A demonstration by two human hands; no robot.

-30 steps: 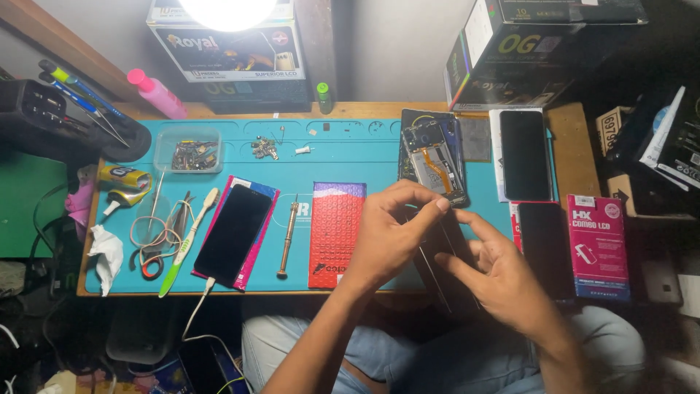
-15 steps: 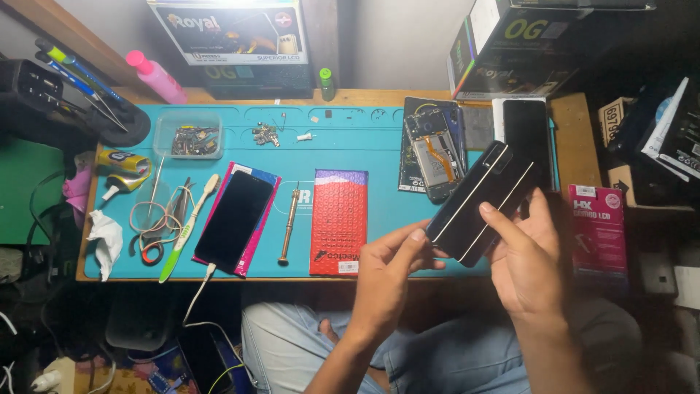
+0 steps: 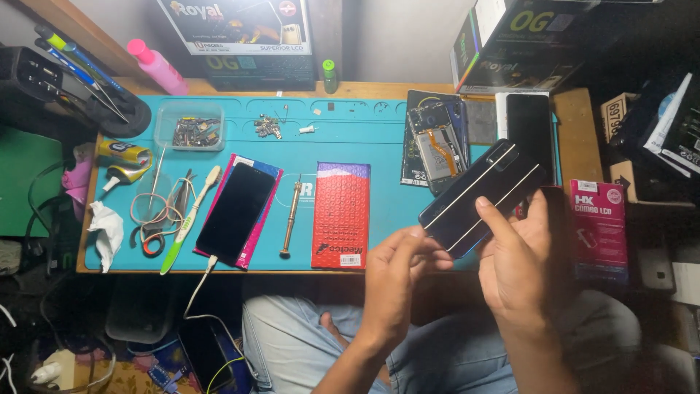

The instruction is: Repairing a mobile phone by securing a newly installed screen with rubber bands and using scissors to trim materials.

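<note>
Both my hands hold a dark blue phone back cover [image 3: 481,193] tilted up over the right part of the teal mat [image 3: 343,138]. My left hand [image 3: 397,281] pinches its lower left corner. My right hand [image 3: 521,252] supports its lower edge, with the index finger lying on the glossy face. Light lines reflect across the cover. Behind it an opened phone [image 3: 435,146] with exposed insides lies on the mat, and a black screen panel [image 3: 530,131] lies to its right.
On the mat lie a red grid-patterned packet [image 3: 340,215], a small screwdriver [image 3: 291,217], a black phone [image 3: 237,211] on a pink sleeve with a cable, a toothbrush [image 3: 188,219], tweezers and a clear tray of screws [image 3: 195,131]. Boxes stand behind; a pink box [image 3: 599,226] is at right.
My hands have lifted the back cover from low near the desk's front edge and turned it face up; it now sits higher and more to the right.
</note>
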